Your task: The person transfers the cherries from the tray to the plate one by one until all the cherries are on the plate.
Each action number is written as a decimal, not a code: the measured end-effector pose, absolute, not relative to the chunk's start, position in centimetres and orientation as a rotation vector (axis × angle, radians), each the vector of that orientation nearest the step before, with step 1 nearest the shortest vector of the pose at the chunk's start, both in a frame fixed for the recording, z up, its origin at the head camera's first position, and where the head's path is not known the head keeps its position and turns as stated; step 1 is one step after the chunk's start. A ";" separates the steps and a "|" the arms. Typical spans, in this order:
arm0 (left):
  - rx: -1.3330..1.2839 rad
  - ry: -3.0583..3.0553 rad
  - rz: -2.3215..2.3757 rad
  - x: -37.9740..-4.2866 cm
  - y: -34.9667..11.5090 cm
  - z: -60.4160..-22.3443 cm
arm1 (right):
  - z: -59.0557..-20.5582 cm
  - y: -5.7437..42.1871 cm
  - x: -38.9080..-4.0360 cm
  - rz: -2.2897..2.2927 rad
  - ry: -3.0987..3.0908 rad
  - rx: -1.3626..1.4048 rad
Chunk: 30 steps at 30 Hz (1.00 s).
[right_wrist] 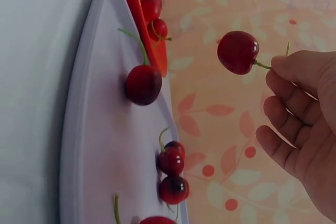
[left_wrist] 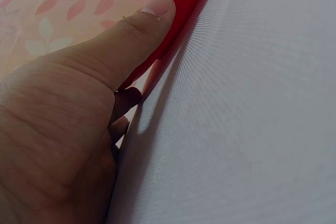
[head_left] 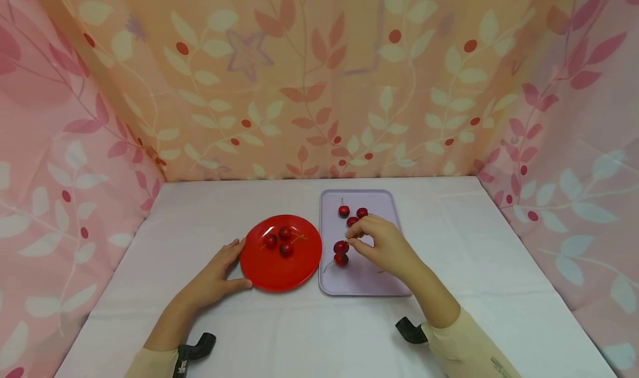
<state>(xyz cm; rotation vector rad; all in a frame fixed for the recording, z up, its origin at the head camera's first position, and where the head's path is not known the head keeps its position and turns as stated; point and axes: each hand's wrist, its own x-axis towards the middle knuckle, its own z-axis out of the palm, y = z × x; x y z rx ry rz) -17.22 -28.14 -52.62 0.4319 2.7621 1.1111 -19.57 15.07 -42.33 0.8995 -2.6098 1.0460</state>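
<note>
My right hand [head_left: 384,247] pinches the thin green stem of a dark red cherry [right_wrist: 238,52] between thumb and forefinger. In the right wrist view this cherry hangs in the air, clear of the lilac tray [head_left: 344,285]. Another cherry [head_left: 341,260] lies on the tray just below it in the head view, and several more cherries [head_left: 344,211] are toward the tray's far end. At the left, the red plate [head_left: 279,272] carries three cherries [head_left: 286,249] with stems. My left hand [head_left: 214,278] touches the plate's left rim, thumb and fingers spread along it.
Plate and tray stand side by side on a white-covered table [head_left: 209,200], their edges almost meeting. Leaf-patterned curtains [head_left: 309,78] close off the back and both sides. A black wrist mount [head_left: 411,331] juts out near the right sleeve, and another [head_left: 199,346] near the left.
</note>
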 end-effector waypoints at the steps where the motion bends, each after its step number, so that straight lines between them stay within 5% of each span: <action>1: 0.434 2.764 1.110 -17.2 -28.1 -52.6 | -42.3 14.8 -19.7 1.056 -2.604 0.901; 30: 0.419 2.752 1.113 -17.2 -28.3 -52.6 | -42.5 4.7 -25.2 0.950 -2.691 1.259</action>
